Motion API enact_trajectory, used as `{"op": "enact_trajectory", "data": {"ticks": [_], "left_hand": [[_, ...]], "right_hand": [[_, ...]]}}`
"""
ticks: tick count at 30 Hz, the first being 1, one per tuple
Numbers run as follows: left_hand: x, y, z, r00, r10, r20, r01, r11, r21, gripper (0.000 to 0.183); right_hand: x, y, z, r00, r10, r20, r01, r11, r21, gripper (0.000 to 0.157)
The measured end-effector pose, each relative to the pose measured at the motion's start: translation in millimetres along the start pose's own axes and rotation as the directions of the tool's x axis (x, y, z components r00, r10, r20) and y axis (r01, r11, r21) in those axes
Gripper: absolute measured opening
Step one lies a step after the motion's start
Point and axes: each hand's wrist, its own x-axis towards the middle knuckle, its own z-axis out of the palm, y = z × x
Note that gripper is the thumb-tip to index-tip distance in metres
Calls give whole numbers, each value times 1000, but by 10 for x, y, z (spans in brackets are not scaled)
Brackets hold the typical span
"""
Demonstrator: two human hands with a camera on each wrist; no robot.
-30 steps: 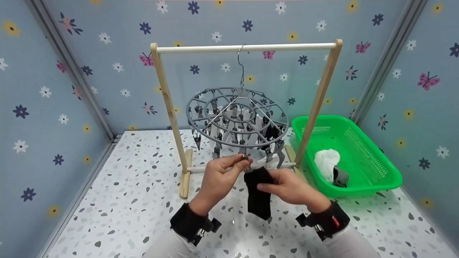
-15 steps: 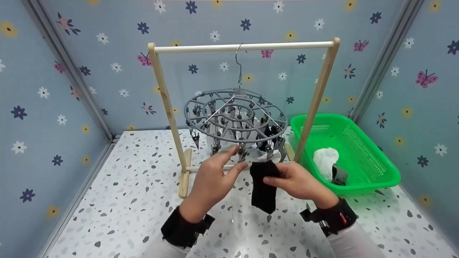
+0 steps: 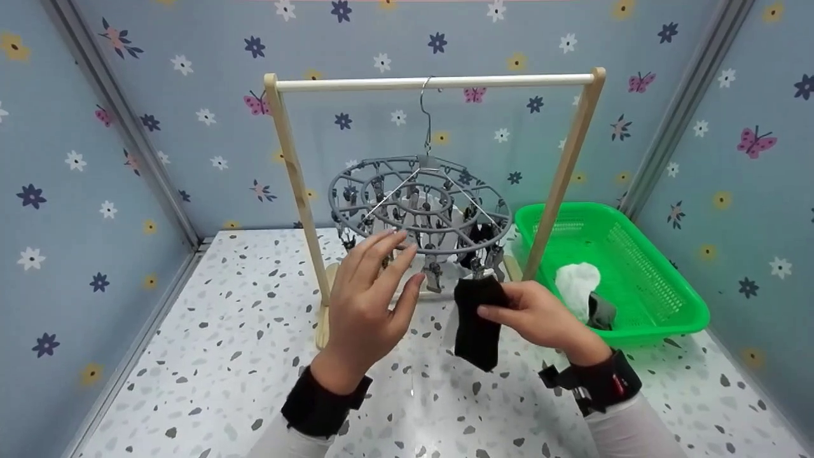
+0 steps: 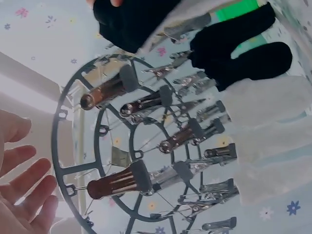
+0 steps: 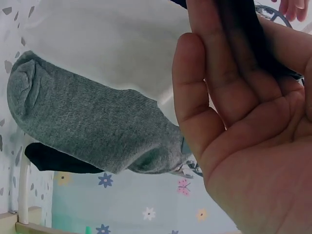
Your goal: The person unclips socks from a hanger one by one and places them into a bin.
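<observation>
My right hand [image 3: 540, 315] pinches a black sock [image 3: 477, 324] between thumb and fingers, and the sock hangs down in front of the round grey clip hanger [image 3: 445, 252]. My left hand [image 3: 369, 305] holds nothing; its fingers are spread at the hanger's front left rim. Just right of those fingers dangles a clip [image 3: 434, 277] with nothing in it. In the left wrist view, several clips [image 4: 119, 187] hang from the ring, with white socks [image 4: 273, 102] and black socks [image 4: 234, 53] clipped beyond. A grey sock [image 5: 97, 117] hangs near my right hand in the right wrist view.
The hanger is hooked on the top bar [image 3: 356, 85] of a wooden stand [image 3: 569, 159]. To the right sits a green plastic basket [image 3: 661, 270] with a white bunched sock [image 3: 577, 286] and a grey piece [image 3: 601, 312] inside. Flowered walls enclose the speckled table [image 3: 210, 356].
My left hand has let go of the front clip, moved left and spread its fingers. The right hand has shifted slightly right and up with the black sock.
</observation>
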Motion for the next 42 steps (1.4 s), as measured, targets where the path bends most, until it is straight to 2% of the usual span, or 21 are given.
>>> {"op": "enact_trajectory", "data": {"ticks": [6, 11, 15, 19, 22, 25, 28, 30, 32, 34, 36, 38, 39, 40, 42], "left_hand": [[-47, -50, 47, 996, -3, 86, -3, 998, 63, 39], [-66, -65, 58, 996, -11, 89, 4, 997, 76, 41], [-59, -79, 52, 997, -17, 82, 10, 997, 73, 40], [-55, -92, 49, 997, -19, 77, 14, 997, 72, 38], [-49, -94, 47, 997, -23, 72, 18, 997, 70, 37], [-49, -96, 50, 997, -27, 69, 22, 997, 69, 36], [-49, -97, 57, 997, -30, 67, 26, 997, 67, 35], [-50, -97, 67, 997, -32, 66, 28, 998, 64, 34], [-47, -99, 72, 997, -32, 65, 28, 998, 61, 34], [-47, -103, 75, 997, -33, 63, 29, 998, 60, 34], [-48, -106, 75, 998, -36, 60, 33, 998, 58, 35], [-50, -106, 76, 997, -42, 61, 39, 998, 57, 36], [-52, -106, 76, 997, -45, 61, 42, 997, 57, 36], [-55, -105, 77, 997, -48, 62, 45, 997, 57, 36], [-61, -104, 79, 997, -52, 64, 48, 997, 57, 36]], "right_hand": [[-27, 17, -122, 999, 33, -25, -33, 999, 26, 13], [-55, 32, -234, 998, 43, -35, -43, 999, 6, 16], [-81, 63, -337, 998, 41, -49, -38, 997, 61, 19], [-126, 118, -471, 991, 46, -129, -32, 993, 110, 21], [-163, 170, -577, 974, 63, -217, -37, 992, 122, 22], [-203, 225, -685, 946, 99, -307, -60, 989, 133, 24], [-245, 297, -801, 896, 145, -419, -97, 986, 134, 30], [-277, 350, -880, 841, 185, -508, -138, 982, 128, 37], [-307, 405, -952, 774, 226, -591, -195, 974, 116, 43], [-333, 462, -1014, 716, 263, -646, -256, 961, 108, 47], [-364, 521, -1067, 681, 287, -674, -320, 944, 78, 49], [-387, 578, -1107, 673, 300, -676, -363, 931, 52, 51], [-398, 603, -1123, 678, 308, -668, -383, 923, 37, 53], [-409, 625, -1135, 686, 314, -656, -399, 917, 21, 55], [-420, 677, -1156, 717, 324, -617, -425, 905, -18, 56]]}}
